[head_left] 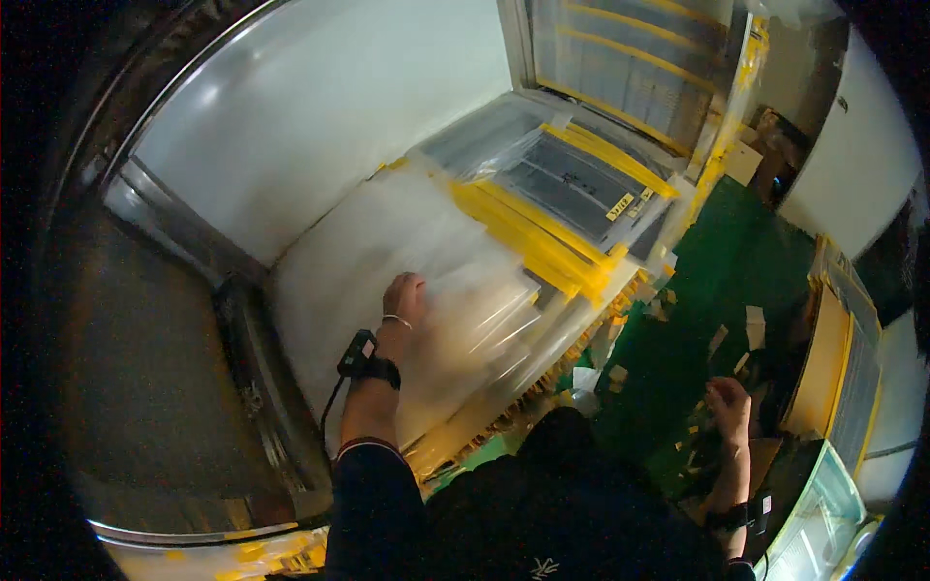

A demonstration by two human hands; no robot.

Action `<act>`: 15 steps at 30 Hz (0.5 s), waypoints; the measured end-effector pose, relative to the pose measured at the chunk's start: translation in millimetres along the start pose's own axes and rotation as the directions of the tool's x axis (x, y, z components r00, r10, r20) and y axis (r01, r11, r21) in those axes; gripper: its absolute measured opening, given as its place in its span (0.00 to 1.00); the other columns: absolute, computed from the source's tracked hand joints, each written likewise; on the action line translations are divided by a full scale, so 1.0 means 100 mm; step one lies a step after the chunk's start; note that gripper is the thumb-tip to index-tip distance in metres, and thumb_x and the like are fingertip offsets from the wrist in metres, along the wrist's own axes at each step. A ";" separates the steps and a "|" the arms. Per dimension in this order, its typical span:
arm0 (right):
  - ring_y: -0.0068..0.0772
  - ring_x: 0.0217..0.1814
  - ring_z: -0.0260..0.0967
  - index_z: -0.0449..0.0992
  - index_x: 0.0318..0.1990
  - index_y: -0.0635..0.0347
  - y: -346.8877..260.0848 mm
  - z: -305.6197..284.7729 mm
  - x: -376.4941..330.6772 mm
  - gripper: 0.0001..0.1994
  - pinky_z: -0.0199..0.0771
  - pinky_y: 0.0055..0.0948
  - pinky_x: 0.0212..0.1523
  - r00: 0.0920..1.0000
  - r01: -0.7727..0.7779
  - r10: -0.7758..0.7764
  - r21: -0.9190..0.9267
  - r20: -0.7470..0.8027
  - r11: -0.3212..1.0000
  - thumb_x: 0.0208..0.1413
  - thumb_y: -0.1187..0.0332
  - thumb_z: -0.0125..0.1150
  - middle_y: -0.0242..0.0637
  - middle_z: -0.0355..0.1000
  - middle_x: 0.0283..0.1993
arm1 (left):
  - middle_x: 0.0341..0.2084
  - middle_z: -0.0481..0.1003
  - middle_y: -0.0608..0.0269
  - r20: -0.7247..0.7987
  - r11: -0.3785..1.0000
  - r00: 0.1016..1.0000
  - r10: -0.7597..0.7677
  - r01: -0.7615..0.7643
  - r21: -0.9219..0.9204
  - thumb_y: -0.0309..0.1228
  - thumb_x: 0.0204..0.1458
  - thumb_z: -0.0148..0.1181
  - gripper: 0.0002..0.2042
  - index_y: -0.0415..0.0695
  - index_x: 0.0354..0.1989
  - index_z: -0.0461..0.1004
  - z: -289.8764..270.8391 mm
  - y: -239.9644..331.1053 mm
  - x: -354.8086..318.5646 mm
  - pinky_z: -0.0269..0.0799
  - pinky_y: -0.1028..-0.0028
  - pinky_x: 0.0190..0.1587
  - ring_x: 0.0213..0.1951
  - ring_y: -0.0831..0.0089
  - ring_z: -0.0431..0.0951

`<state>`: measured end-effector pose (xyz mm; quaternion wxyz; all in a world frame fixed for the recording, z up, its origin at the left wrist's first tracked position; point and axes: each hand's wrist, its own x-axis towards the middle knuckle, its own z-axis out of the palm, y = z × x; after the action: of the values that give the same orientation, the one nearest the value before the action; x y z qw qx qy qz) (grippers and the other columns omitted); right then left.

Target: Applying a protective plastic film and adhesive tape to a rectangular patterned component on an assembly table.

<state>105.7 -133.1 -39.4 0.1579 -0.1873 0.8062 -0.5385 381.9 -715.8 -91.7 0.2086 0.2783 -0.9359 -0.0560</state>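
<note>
Left hand (404, 298) pressed flat, palm down and fingers loosely curled, on top of a stack of clear plastic-wrapped panels (426, 290) — gripping nothing, just resting there, with a black wrist device (366, 360) and its cord just behind on the forearm. Beyond the left fingertips, yellow tape strips (528, 232) across the stack, then a dark framed panel (572, 179) farther out. Right hand (728, 405) well apart, raised over green floor (736, 261) littered with paper scraps (722, 339) — fingers curled in, whether clamped on anything impossible to tell.
</note>
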 end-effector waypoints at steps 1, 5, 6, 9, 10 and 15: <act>0.24 0.38 0.71 0.75 0.42 0.66 0.00 0.03 0.02 0.10 0.71 0.25 0.41 0.999 0.017 -0.016 -0.019 0.030 1.000 0.52 0.74 0.61 0.37 0.75 0.38 | 0.28 0.73 0.55 -0.099 0.998 0.993 -0.068 0.066 -0.021 0.25 0.43 0.55 0.05 0.44 0.31 0.73 -0.04 -0.01 -0.02 0.69 0.58 0.38 0.36 0.53 0.72; 0.26 0.42 0.72 0.74 0.43 0.65 -0.20 0.31 0.08 0.10 0.71 0.26 0.45 0.992 -0.050 0.050 -0.001 0.117 0.999 0.53 0.74 0.61 0.38 0.75 0.41 | 0.31 0.72 0.54 -0.337 0.997 0.939 0.070 -0.075 -0.004 0.22 0.44 0.52 0.06 0.44 0.32 0.69 -0.15 0.47 0.07 0.68 0.59 0.36 0.36 0.53 0.72; 0.26 0.43 0.72 0.74 0.45 0.65 -0.50 0.57 0.13 0.11 0.71 0.27 0.47 0.975 -0.088 0.083 0.012 0.208 0.996 0.53 0.74 0.61 0.38 0.75 0.42 | 0.31 0.72 0.54 -0.341 0.998 0.937 0.069 -0.069 0.013 0.22 0.44 0.52 0.06 0.44 0.32 0.69 -0.16 0.52 -0.02 0.68 0.59 0.36 0.36 0.53 0.72; 0.36 0.54 0.68 0.59 0.58 0.68 -0.76 1.61 0.45 0.30 0.69 0.35 0.53 0.815 -0.342 0.065 0.389 0.575 0.855 0.56 0.56 0.59 0.47 0.68 0.53 | 0.34 0.72 0.54 -0.177 0.948 0.959 0.223 -0.255 -0.188 0.22 0.43 0.53 0.06 0.44 0.31 0.69 -0.01 0.74 -0.29 0.69 0.60 0.38 0.38 0.53 0.72; 0.41 0.59 0.63 0.56 0.61 0.67 -0.86 1.95 0.57 0.35 0.67 0.40 0.56 0.720 -0.478 0.066 0.424 0.691 0.769 0.56 0.49 0.56 0.49 0.65 0.56 | 0.35 0.73 0.55 -0.188 0.930 0.953 0.237 -0.278 -0.240 0.23 0.43 0.54 0.07 0.45 0.31 0.69 -0.03 0.88 -0.33 0.70 0.61 0.38 0.39 0.53 0.72; 0.45 0.45 0.72 0.60 0.55 0.63 -0.86 3.55 0.99 0.30 0.75 0.44 0.43 0.705 -0.572 0.144 0.437 0.694 0.694 0.55 0.48 0.55 0.47 0.71 0.42 | 0.43 0.73 0.51 -0.112 0.921 0.950 0.291 -0.310 -0.238 0.29 0.43 0.58 0.17 0.46 0.45 0.70 -0.24 1.08 -0.44 0.67 0.57 0.47 0.43 0.51 0.72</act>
<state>192.3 -497.1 -96.8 0.5702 -0.1154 0.5044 -0.6381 371.9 -600.4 -61.6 0.2834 0.1046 -0.9441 -0.1317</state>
